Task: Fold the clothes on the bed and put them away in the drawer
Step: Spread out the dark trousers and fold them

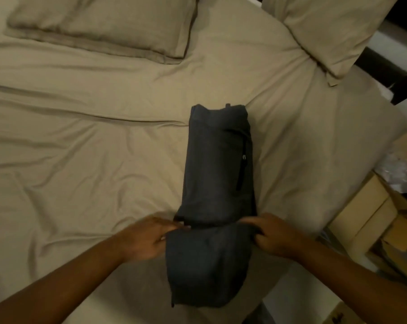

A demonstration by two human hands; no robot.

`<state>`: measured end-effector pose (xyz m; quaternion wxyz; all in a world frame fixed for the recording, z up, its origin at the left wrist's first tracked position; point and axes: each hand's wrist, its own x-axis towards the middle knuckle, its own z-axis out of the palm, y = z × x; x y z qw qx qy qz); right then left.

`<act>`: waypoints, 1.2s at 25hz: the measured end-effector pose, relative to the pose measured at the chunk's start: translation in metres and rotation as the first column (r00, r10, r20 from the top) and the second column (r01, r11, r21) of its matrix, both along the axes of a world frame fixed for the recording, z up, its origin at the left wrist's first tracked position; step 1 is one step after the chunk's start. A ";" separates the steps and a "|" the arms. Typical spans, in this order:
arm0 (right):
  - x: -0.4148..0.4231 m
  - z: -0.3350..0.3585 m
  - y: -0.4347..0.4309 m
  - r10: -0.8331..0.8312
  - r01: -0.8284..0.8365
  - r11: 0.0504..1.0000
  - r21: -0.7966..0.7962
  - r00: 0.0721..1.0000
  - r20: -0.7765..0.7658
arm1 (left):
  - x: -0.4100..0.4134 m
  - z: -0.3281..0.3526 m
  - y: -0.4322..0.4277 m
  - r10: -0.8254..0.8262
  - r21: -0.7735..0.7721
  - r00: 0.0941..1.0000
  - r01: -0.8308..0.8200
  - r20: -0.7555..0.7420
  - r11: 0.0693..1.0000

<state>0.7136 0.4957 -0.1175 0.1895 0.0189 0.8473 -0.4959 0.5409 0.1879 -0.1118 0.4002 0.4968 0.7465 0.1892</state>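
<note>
Trousers (217, 164) of dark grey cloth lie lengthwise on the beige bed (104, 148), near its right edge, their near end doubled over. The left hand (146, 239) and right hand (276, 235) grasp that fold's two sides with curled fingers.

We see a dark garment (217, 164) folded into a long strip, centre frame, on the tan bed sheet (81, 148). Left hand (148, 239) and right hand (273, 235) grip its sides at lower centre, the near end bunched between them. Pillow (99, 24) upper left, second pillow (326, 26) upper right, cardboard boxes (366, 220) lower right.
</note>
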 end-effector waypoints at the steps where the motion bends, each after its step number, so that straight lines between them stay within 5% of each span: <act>1: -0.016 0.007 0.007 -0.193 0.206 0.967 -0.149 0.976 0.099 | -0.004 0.009 0.014 0.260 -0.093 0.941 -0.246 0.216 0.965; 3: -0.051 -0.002 0.030 -0.457 0.576 0.774 -0.264 0.796 0.396 | -0.023 0.003 0.045 0.662 -0.281 0.606 -0.608 0.441 0.743; 5: -0.068 -0.012 0.036 -0.499 0.712 0.616 -0.337 0.683 0.534 | -0.031 -0.005 0.077 0.813 -0.368 0.349 -0.759 0.466 0.537; 7: -0.070 -0.034 0.031 -0.554 0.815 0.462 -0.350 0.574 0.603 | -0.023 -0.015 0.098 0.881 -0.365 0.191 -0.857 0.432 0.364; 9: -0.064 -0.047 0.023 -0.603 0.854 0.389 -0.345 0.519 0.606 | -0.007 -0.025 0.099 0.889 -0.294 0.177 -0.901 0.423 0.319; 13: -0.062 -0.039 0.023 -0.607 0.725 0.618 -0.306 0.686 0.402 | -0.006 -0.025 0.097 0.851 -0.149 0.243 -0.926 0.465 0.346; 15: -0.071 -0.028 0.024 -0.614 0.703 0.638 -0.313 0.710 0.345 | -0.015 -0.015 0.107 0.821 -0.061 0.305 -0.923 0.483 0.379; 17: -0.081 -0.010 0.025 -0.649 0.730 0.579 -0.364 0.683 0.335 | -0.027 0.000 0.118 0.788 -0.008 0.344 -0.915 0.511 0.404; 22: -0.098 0.009 0.040 -0.737 0.767 0.244 -0.594 0.544 0.401 | -0.066 0.027 0.147 0.712 0.151 0.457 -0.879 0.533 0.452; 30: -0.104 -0.032 0.042 -0.780 0.914 0.356 -0.197 0.406 0.476 | -0.054 -0.042 0.155 0.954 -0.182 0.269 -0.940 0.132 0.290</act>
